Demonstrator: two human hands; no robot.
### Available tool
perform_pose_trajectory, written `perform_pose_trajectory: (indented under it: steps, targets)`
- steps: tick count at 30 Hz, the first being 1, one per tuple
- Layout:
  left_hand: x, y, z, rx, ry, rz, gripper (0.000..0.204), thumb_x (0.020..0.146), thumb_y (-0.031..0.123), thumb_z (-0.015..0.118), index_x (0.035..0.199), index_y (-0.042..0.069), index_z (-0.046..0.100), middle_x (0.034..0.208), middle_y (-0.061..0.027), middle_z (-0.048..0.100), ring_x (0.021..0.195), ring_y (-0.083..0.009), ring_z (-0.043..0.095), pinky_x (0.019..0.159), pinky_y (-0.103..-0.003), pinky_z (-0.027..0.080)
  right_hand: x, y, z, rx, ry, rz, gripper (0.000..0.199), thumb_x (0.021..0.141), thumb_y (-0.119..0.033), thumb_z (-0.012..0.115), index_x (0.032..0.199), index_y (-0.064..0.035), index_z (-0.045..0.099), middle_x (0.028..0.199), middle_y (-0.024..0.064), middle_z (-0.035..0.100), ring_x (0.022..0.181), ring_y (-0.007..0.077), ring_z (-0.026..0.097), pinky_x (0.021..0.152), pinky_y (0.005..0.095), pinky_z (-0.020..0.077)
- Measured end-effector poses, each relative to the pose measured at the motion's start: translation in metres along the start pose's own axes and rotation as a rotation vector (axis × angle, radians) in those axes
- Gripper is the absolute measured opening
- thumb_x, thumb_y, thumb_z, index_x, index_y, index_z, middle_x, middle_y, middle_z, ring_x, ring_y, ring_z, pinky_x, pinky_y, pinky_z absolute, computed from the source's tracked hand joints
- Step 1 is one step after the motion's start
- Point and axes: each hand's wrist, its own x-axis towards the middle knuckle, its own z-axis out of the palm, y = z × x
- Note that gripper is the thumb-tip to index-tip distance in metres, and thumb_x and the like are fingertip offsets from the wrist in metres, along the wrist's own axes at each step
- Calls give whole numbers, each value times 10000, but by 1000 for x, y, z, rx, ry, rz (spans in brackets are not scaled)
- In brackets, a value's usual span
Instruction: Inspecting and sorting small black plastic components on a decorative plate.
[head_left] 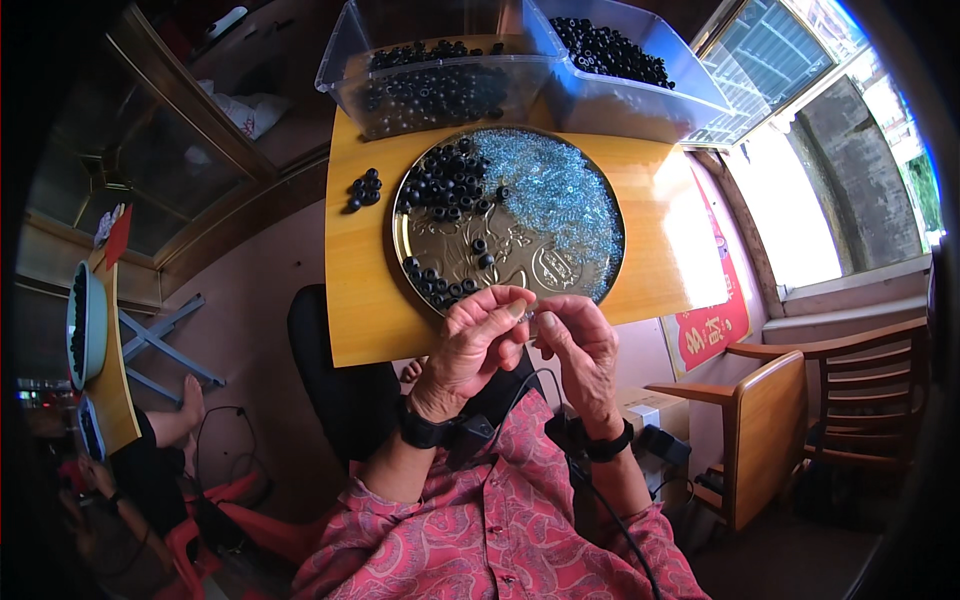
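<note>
Over the near rim of a round metal tray, my left hand and my right hand meet at the fingertips, both closed in a pinch. Between them is a small clear, shiny piece, too small to name surely. Black ring-like beads are heaped on the tray's left side. Many small clear bluish pieces cover its back and right. Several more black beads lie by the near left rim, and a few near the middle.
The tray stands on a yellow wooden table; a small group of black beads lies left of it. Two clear plastic bins with black beads stand behind. A wooden chair is at right. At far left, another person's leg shows beside a second table.
</note>
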Motion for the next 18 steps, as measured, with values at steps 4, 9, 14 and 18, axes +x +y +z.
perform_pose_trajectory:
  steps: [4,9,14,18]
  targets:
    - [0,-1,1,135,37,50,212,934,133,595,1113,20,582,756,-32,621,526,-43,525,466,-178,428,0,0,3,-52,22,21,143,930,-86,612,1054,-17,599,865,2,645,736,42,578,591,181,436]
    - [-3,0,5,314,43,122,230,939,153,594,1112,3,572,762,-52,628,528,-59,547,469,-183,447,0,2,1,4,58,39,152,914,-77,632,1056,-27,607,861,2,649,738,42,591,580,172,432]
    - [-2,-6,11,468,50,233,235,920,125,627,1093,-19,561,776,-50,632,576,-87,583,562,-208,496,-1,-3,1,47,110,64,144,895,-82,659,1017,-25,611,842,9,646,689,46,568,567,180,427]
    - [-7,-8,13,636,104,303,170,905,99,647,1026,-8,594,799,-45,654,638,-93,616,610,-214,506,1,-4,-2,137,120,137,148,882,-93,677,989,-20,607,817,11,637,635,50,533,554,190,422]
